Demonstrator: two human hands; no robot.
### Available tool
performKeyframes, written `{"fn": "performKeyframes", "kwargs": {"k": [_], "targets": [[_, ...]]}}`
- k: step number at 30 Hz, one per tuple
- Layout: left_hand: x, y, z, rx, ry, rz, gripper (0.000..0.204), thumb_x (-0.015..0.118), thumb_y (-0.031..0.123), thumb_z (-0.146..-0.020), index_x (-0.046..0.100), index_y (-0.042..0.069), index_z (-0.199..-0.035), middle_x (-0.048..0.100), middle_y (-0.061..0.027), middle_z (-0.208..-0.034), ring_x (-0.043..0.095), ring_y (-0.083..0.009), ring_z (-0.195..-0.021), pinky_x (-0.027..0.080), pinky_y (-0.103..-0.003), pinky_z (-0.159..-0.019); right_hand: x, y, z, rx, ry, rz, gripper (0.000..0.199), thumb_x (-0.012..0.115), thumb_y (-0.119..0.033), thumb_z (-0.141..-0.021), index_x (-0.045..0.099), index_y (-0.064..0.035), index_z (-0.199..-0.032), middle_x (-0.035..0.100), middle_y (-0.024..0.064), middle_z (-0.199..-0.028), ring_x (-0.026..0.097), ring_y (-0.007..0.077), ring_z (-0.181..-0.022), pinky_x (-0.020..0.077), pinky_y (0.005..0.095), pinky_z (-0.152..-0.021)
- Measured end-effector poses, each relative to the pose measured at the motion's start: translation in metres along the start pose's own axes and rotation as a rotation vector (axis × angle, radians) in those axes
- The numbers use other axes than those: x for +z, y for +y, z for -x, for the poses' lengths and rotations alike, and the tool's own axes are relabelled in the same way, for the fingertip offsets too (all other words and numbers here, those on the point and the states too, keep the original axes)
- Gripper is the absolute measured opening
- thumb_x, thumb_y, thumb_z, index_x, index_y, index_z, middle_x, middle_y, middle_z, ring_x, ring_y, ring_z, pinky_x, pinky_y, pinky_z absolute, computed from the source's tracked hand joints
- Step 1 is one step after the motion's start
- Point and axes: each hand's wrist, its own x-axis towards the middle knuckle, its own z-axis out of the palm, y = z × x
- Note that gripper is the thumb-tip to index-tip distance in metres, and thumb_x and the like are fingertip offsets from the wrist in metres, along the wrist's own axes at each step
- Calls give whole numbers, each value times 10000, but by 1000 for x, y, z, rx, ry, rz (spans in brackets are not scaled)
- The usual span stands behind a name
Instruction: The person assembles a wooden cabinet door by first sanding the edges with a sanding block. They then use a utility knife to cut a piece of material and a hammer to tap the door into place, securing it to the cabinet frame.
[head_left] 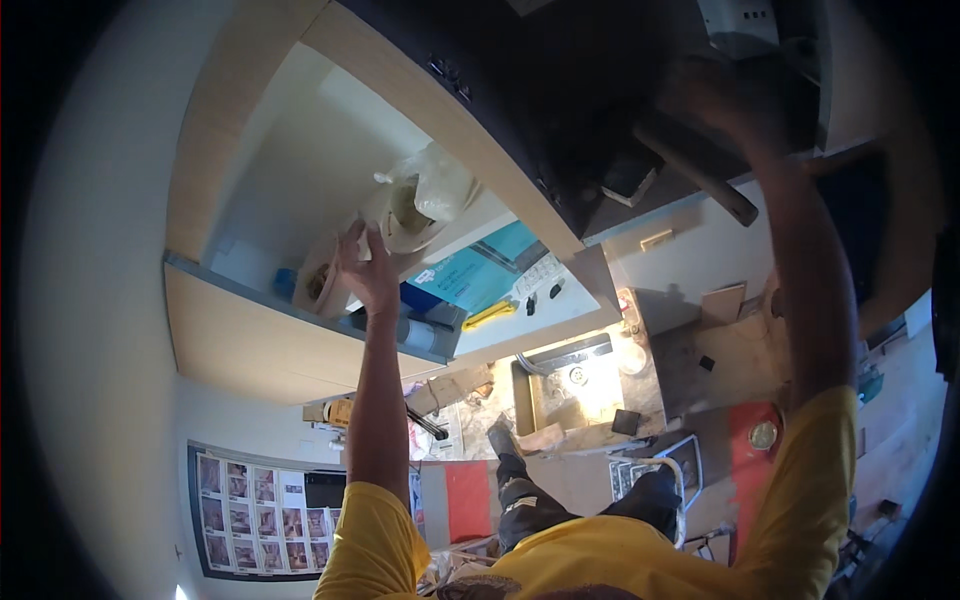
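Note:
My left hand (368,268) reaches into an open wall cabinet, its fingers and thumb hooked over the edge of a pale shelf (405,250). Beside it on that shelf lie a clear plastic bag (447,183) and a greenish-brown round thing (407,207). My right hand (705,95) is raised at the upper right, dark and smeared, so its fingers cannot be made out. Close below it, a thick dark bar like a tool handle (705,175) slants down; whether the hand holds it is hidden. Next to the bar is a dark block with a pale edge (630,180).
Below the shelf lie a turquoise package (475,275) and a yellow item (489,317). A blue cup-like thing (286,281) stands near the cabinet's left side. Far below are a lit sink (540,400), a stepladder (685,470) by my legs, and a cluttered floor.

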Motion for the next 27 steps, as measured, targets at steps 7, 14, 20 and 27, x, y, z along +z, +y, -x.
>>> {"fn": "performKeyframes", "kwargs": {"k": [7, 14, 20, 27], "targets": [[18, -20, 15, 46, 47, -132, 278, 633, 172, -958, 666, -48, -1126, 697, -183, -1090, 668, -334, -972, 517, -433, -872, 14, 20, 60, 110, -216, -379, 326, 497, -134, -1020, 620, -35, -1306, 632, 204, -1291, 597, 341, -1214, 436, 415, -1078], [19, -25, 11, -57, -10, -187, 299, 600, 152, -995, 656, -87, -1167, 711, -237, -1046, 706, -332, -910, 553, -406, -826, 6, 30, 79, 46, 212, -389, 331, 563, -153, -997, 612, -19, -1295, 654, 209, -1234, 616, 366, -1165, 445, 418, -1060], [12, -9, 10, -8, -75, -175, 337, 543, 177, -1019, 636, -72, -1227, 725, -222, -1086, 716, -315, -992, 554, -382, -846, -30, 31, 91, 152, -221, -237, 336, 531, -189, -1021, 608, -26, -1304, 669, 206, -1191, 633, 361, -1124, 470, 420, -1016], [19, -14, 15, -27, -34, -82, 306, 545, 147, -1005, 653, -59, -1203, 738, -199, -1036, 725, -260, -943, 545, -370, -835, -46, 9, 111, -36, 139, -200, 340, 542, -226, -994, 623, -41, -1266, 662, 214, -1184, 626, 394, -1078, 501, 462, -925]]}}
